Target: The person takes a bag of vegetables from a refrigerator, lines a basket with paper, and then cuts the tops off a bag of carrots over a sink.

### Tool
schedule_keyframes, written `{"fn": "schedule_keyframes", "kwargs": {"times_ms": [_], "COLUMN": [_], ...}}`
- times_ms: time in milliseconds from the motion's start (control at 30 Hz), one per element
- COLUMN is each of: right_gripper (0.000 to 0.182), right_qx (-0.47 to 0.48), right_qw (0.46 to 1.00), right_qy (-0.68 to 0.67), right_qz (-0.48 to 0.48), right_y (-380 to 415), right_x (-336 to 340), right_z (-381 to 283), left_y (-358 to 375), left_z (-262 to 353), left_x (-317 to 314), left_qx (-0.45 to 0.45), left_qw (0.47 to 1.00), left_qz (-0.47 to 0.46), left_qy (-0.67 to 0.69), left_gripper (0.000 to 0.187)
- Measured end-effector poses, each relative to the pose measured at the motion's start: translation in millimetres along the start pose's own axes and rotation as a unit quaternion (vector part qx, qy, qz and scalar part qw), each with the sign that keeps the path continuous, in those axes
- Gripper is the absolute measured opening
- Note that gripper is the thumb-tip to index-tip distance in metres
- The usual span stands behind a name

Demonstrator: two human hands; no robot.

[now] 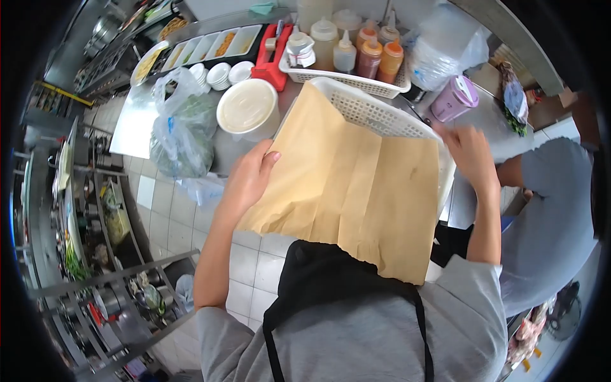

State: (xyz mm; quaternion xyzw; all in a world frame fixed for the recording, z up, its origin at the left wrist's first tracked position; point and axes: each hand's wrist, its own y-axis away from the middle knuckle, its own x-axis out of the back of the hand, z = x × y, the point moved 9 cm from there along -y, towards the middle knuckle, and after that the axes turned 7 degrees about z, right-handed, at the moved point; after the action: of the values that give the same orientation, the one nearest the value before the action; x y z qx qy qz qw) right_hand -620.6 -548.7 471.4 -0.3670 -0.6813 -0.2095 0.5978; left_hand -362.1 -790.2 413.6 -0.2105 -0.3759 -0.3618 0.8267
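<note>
A large sheet of brown paper [344, 184], creased with folds and uneven along its lower edge, spreads in front of my chest. My left hand [253, 177] grips its left edge, thumb on top and fingers underneath. Beneath and behind the paper is a white perforated plastic basket [375, 111], partly covered by it. My right hand [469, 153] is at the basket's right rim, close by the paper's upper right corner; its fingers are curled and blurred, and I cannot tell whether they hold anything. Just beyond it stands a purple lidded cup [454, 99].
A lidded white tub [248, 109] and a plastic bag of greens [184, 130] sit on the counter's left. Sauce bottles [369, 58] fill a white tray [344, 77] behind. A red tool [273, 60] lies beside it. Another person [544, 216] stands close on the right.
</note>
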Motion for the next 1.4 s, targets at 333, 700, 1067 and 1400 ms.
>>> {"fn": "schedule_keyframes", "kwargs": {"times_ms": [333,700,1067,1400], "right_gripper": [0.042,0.031,0.069,0.062], "right_qx": [-0.154,-0.299,-0.250,-0.264], "right_qw": [0.971,0.778,0.912,0.906], "right_qy": [-0.171,-0.521,-0.304,-0.314], "right_qz": [-0.067,0.186,0.118,0.098], "right_y": [126.3,162.0,149.3,149.7], "right_x": [-48.9,-68.8,-41.8,-34.8], "right_z": [26.8,51.5,26.7,42.2], "left_y": [-43.5,-65.4,-42.0,-60.4], "left_z": [7.9,-5.8,34.4,8.9], "left_x": [-42.5,-50.2,-39.8,-42.4], "left_qx": [-0.025,-0.035,-0.175,-0.112], "left_qw": [0.948,0.935,0.978,0.963], "left_qz": [-0.238,-0.127,-0.103,-0.200], "left_qy": [0.209,0.329,0.046,0.138], "left_gripper": [0.033,0.040,0.068,0.061]}}
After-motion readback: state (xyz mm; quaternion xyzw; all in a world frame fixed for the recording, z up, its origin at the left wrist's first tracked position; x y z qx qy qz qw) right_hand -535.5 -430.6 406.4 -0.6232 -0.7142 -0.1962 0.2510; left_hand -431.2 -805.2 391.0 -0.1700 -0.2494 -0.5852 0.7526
